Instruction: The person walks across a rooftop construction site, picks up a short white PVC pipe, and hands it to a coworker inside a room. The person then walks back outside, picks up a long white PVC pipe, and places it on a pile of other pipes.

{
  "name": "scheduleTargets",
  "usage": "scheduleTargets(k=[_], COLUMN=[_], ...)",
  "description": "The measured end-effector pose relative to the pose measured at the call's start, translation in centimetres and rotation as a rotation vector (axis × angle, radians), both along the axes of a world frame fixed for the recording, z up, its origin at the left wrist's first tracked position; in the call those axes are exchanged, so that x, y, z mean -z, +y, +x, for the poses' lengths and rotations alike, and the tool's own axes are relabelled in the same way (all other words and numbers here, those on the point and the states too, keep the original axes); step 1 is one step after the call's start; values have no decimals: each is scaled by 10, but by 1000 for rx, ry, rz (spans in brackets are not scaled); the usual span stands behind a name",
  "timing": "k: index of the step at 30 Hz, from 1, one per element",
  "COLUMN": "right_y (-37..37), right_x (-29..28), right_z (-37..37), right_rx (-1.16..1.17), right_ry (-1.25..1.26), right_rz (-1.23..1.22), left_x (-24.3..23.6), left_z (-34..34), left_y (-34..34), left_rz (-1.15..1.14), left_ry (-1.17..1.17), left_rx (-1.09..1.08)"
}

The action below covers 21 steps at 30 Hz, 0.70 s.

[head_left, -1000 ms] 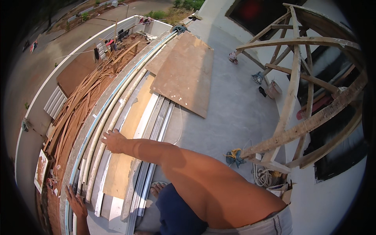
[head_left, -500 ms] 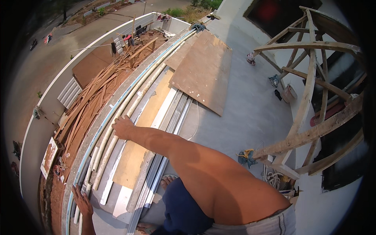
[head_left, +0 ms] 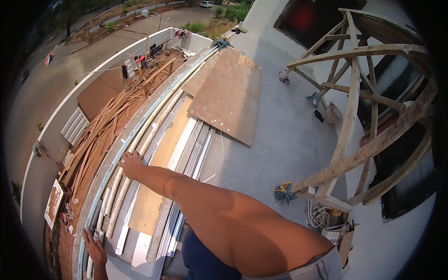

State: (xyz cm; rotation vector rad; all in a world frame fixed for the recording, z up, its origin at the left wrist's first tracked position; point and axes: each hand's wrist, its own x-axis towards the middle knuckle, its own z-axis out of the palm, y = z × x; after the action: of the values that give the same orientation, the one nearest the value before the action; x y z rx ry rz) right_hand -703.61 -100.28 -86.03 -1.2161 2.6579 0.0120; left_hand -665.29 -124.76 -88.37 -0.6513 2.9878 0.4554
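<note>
My right arm reaches across to a cream pipe (head_left: 154,128), and my right hand (head_left: 132,166) curls its fingers over it from above, the thumb hidden. At the lower left my left hand (head_left: 95,248) lies with its fingers stretched and slightly apart over the lower pipes, beside a light blue pipe (head_left: 103,185). The long pipes run in a bundle along the low ledge. Next to them lie a yellowish plank (head_left: 148,210), white strips and silvery metal profiles (head_left: 190,175). A brown plywood sheet (head_left: 226,95) covers their far part.
Curved wooden framing (head_left: 351,102) stands on the right, its feet wrapped in cloth. By it are a bucket (head_left: 332,113), coiled rope (head_left: 318,217) and a cardboard box (head_left: 345,242). Below the ledge (head_left: 122,145), brown timber (head_left: 100,121) is heaped on red soil beside a white wall (head_left: 43,147).
The whole view has shifted, so the pipes and plywood sit further left and lower. Both hands keep nearly the same places along the pipes. A white car has come into view at the top.
</note>
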Motion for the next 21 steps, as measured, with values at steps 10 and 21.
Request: scheduleTargets(k=[10,21], right_y=[9,27], right_x=[13,29], right_z=[75,100], right_rx=[-306,-422], right_ry=[-60,-157], right_rz=[-200,-153], left_x=[4,4], left_z=[45,71], left_y=[-1,10], left_rz=[48,105], left_ry=[-97,-113], left_rx=[-1,62])
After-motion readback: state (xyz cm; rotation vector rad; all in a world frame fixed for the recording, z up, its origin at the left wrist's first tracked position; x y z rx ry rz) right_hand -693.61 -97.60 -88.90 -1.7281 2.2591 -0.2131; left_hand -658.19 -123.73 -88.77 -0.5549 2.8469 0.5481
